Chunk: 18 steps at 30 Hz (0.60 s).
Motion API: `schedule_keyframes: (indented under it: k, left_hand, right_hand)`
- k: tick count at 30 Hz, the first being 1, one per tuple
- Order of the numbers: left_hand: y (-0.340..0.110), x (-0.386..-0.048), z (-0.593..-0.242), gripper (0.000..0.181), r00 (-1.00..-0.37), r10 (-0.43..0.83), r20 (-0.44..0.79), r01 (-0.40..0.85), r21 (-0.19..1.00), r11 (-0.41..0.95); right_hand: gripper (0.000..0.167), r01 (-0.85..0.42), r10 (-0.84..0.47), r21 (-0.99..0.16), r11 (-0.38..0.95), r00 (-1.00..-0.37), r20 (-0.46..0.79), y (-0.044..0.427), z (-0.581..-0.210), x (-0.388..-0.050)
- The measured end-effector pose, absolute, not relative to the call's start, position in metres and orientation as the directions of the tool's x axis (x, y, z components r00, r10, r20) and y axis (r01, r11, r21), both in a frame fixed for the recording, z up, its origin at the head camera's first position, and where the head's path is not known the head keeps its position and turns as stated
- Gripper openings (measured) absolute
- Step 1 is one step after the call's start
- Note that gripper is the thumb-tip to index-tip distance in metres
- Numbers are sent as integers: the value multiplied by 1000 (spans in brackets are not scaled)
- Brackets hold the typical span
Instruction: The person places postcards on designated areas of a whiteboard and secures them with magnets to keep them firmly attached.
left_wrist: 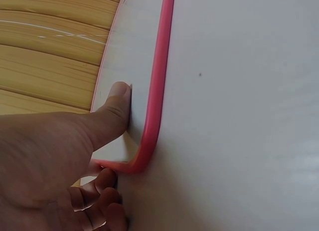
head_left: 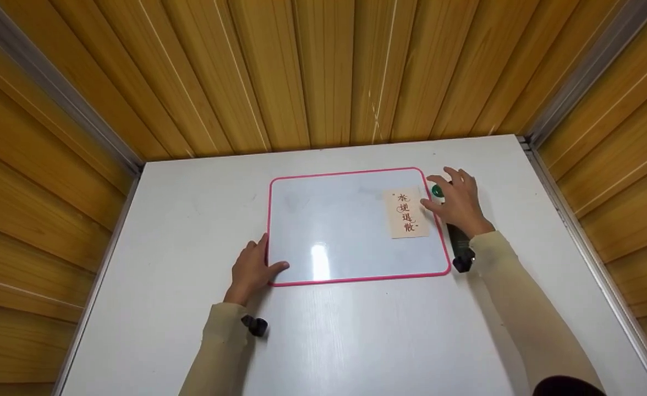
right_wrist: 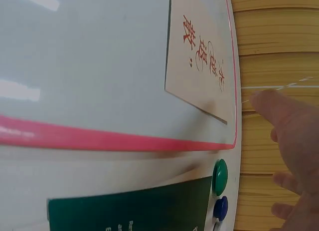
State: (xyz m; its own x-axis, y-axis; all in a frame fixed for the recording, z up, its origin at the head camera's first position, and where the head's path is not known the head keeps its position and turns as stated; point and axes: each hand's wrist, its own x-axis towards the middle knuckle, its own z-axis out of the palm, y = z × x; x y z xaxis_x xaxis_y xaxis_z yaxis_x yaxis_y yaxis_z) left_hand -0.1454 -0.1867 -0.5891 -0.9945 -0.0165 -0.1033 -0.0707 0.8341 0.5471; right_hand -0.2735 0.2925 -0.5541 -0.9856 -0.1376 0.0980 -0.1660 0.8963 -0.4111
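At opposite whiteboard (head_left: 334, 225) edges, left grip (head_left: 252, 268) holds, right grip (head_left: 459, 201) hovers clear.

Whiteboard (head_left: 334, 225) on tbl (head_left: 169, 236), wall (head_left: 326, 71) behind. L hand (head_left: 253, 268) at bd's near-L corner. Card (head_left: 396, 220) on bd's R side; R hand (head_left: 458, 203) over bd's R edge. 2nd card (right_wrist: 134, 206) just R of bd, discs (right_wrist: 220, 177) by far end.

head looks down, wrists closer, all sharing whiteboard (head_left: 334, 225).
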Motion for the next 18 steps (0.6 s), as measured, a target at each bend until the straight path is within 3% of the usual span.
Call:
schedule_keyframes:
  k: [6,18]
  left_hand:
    - [-187,-145,-589,97,-995,-6,-99,-58,538,841]
    - [-186,-145,-588,97,-994,-20,-110,-78,553,830]
  right_hand:
    - [65,-161,-127,-403,901,-986,108,304,-560,-278]
    - [71,-58,-67,-420,905,-998,-7,318,-564,-286]
